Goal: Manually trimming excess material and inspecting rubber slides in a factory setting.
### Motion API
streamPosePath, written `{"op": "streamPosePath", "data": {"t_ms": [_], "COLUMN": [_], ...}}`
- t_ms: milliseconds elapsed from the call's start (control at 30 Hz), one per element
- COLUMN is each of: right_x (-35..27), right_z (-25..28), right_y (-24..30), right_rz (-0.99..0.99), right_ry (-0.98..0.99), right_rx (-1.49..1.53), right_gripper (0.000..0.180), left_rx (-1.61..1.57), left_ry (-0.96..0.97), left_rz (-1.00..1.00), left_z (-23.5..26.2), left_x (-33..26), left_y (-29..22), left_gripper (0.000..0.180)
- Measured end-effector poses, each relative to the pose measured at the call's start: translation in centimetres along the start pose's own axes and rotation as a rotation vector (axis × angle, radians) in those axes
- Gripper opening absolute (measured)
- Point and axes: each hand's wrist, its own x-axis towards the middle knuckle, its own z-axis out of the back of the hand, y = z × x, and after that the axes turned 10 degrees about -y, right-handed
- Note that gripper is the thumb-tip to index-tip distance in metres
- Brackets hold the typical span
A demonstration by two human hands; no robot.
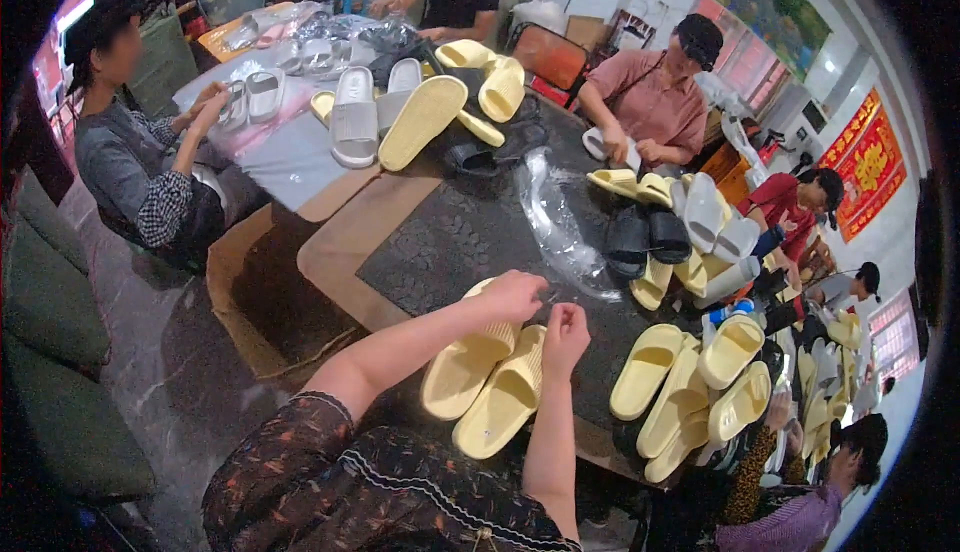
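Yellow ribbed-strap slippers (503, 402) paired, straps (525, 360) toward one o'clock, probably keeping these within reach of left hand (514, 297) and right hand (567, 336). Both grips curled; cannot tell if pinching.

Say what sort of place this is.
Likely a small workshop where footwear is finished or packed: many yellow slides and gray slides are laid out, clear plastic wrapping lies on the patterned dark tabletop, and co-workers handle slides nearby.
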Motion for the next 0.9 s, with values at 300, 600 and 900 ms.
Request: {"op": "streamPosePath", "data": {"t_ms": [300, 600, 900], "right_x": [-0.3, -0.6, -0.6], "right_z": [-0.8, -0.4, -0.4], "right_y": [0.5, -0.3, 0.4], "right_rz": [-0.125, -0.066, -0.102], "right_ry": [0.025, 0.129, 0.123], "right_rx": [0.036, -0.018, 0.012], "right_gripper": [0.01, 0.01, 0.011], "left_rx": [-0.451, -0.645, -0.543], "left_ry": [-0.068, -0.039, -0.039], "left_rz": [0.295, 0.338, 0.31], "left_z": [-3.1, -3.0, -2.4], "left_x": [-1.5, -1.6, -1.5], "left_y": [1.6, 2.1, 1.5], "left_gripper": [0.02, 0.023, 0.021]}}
